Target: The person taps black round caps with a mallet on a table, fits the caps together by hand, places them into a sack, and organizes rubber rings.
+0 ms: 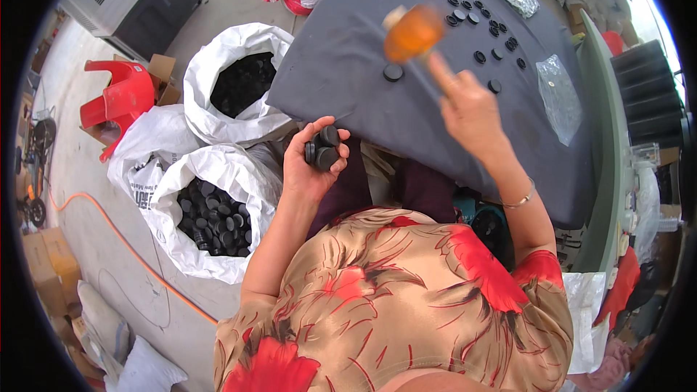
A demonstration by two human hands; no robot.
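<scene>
My left hand [298, 169], palm up beside the table's near left corner, has its fingers curled round several black round caps [327, 147]. Over the grey-covered table [341, 43], my right hand [470, 110] grips a mallet with an orange head [412, 33], which is smeared by motion. The mallet's handle is mostly hidden by the hand. Just below the head in the picture, one black cap [393, 72] lies on the cover by itself. More black caps and rings [480, 56] are scattered farther off to the right.
Two white woven sacks of black caps, a near one [214, 215] and a farther one [243, 83], stand left of the table. Clear plastic bags [559, 98] lie on its right side. A red plastic stool [120, 98] and an orange hose [138, 255] are on the left.
</scene>
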